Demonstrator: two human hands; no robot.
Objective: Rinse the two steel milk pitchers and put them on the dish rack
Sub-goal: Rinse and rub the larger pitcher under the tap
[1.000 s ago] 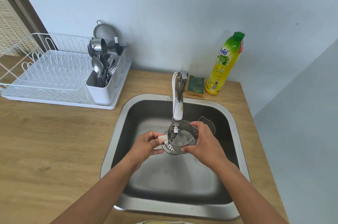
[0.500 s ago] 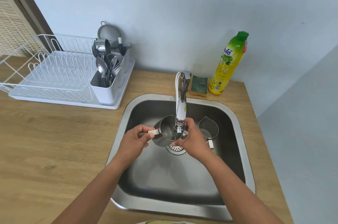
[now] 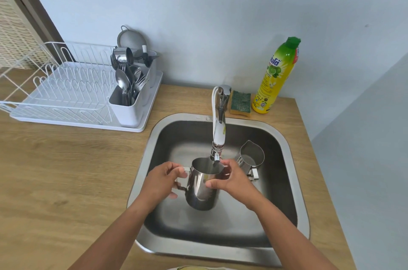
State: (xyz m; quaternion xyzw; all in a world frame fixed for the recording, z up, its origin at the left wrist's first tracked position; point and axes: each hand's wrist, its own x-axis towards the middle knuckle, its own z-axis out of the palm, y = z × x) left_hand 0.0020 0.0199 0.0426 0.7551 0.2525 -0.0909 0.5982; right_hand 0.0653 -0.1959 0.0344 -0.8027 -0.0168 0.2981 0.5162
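Note:
A shiny steel milk pitcher (image 3: 199, 190) is held upright over the sink (image 3: 293, 159), its mouth just under the tap's nozzle (image 3: 216, 156). My left hand (image 3: 162, 181) grips its handle on the left side. My right hand (image 3: 231, 179) clasps the pitcher's body from the right. A second steel pitcher (image 3: 251, 156) stands in the sink to the right, behind my right hand, its handle towards me. The white wire dish rack (image 3: 66, 91) sits on the counter at the back left.
A white cutlery holder (image 3: 130, 104) full of spoons and forks stands at the rack's right end, with a small strainer (image 3: 131, 39) behind. A green sponge (image 3: 240, 102) and a yellow dish-soap bottle (image 3: 276, 77) stand behind the sink. Wooden counter (image 3: 66, 170) lies left of the sink.
The pitcher has been turned upright and brought lower and nearer to me; both hands stayed on it. The second pitcher has come into full view on the right.

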